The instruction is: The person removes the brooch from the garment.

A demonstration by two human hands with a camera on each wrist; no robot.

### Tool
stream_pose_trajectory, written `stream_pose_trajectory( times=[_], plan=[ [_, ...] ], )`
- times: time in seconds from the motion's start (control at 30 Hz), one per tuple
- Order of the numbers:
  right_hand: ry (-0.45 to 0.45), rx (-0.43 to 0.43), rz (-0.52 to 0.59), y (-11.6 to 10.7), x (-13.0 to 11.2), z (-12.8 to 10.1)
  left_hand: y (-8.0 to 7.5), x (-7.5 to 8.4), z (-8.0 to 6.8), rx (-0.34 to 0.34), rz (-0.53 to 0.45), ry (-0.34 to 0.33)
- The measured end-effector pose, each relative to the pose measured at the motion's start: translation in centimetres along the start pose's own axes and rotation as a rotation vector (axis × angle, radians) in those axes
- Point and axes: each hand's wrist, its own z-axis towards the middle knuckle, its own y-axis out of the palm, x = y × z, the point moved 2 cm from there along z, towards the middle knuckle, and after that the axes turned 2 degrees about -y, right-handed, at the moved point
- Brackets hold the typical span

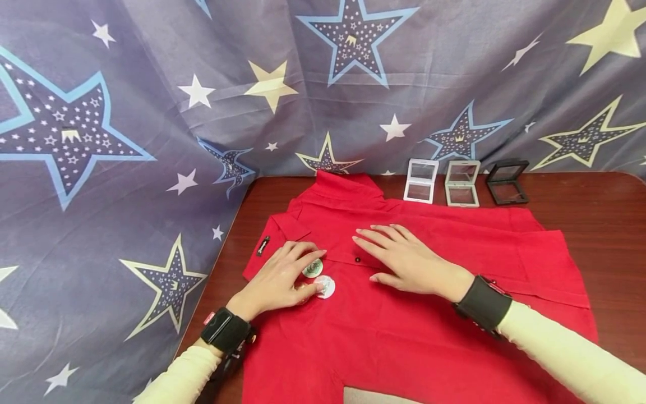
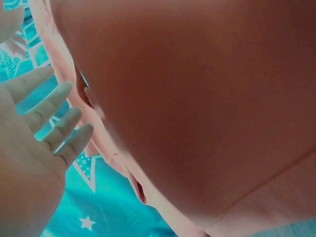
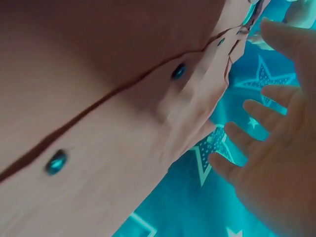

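Left to right: the left hand (image 1: 282, 275) rests on a red shirt (image 1: 404, 336), fingers bent over two round badges (image 1: 319, 278), thumb and fingertips touching them; whether it pinches one cannot be told. The right hand (image 1: 404, 258) lies flat and open on the shirt, beside a dark button (image 1: 358, 260). The shirt is spread on a brown table (image 1: 600, 207); three small cases (image 1: 464, 182) stand behind it.

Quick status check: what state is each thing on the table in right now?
red shirt: spread flat, buttoned
round badges: lying on shirt under left fingers
left hand: touching badges
right hand: flat on shirt
three small cases: open, untouched
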Motion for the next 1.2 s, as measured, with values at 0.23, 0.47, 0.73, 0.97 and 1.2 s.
stream_pose_trajectory(
  times=[0.23,0.47,0.73,0.97,1.2],
  plan=[
    [0.001,-0.038,0.009,-0.2,-0.9,1.6,-0.2,0.3,0.0,0.003,-0.019,0.02],
    [-0.006,-0.057,0.046,0.3,-1.9,2.6,-0.4,0.3,-0.3,0.03,-0.042,0.051],
    [-0.005,-0.071,0.057,1.4,-2.8,3.6,0.0,0.4,-0.6,0.054,-0.053,0.07],
    [-0.048,-0.047,0.107,1.9,-3.5,4.7,-0.1,0.5,-0.6,0.033,-0.064,0.052],
    [-0.021,-0.024,0.207,2.3,-3.6,5.8,-0.2,0.5,-0.7,-0.002,-0.075,0.016]
  ],
)
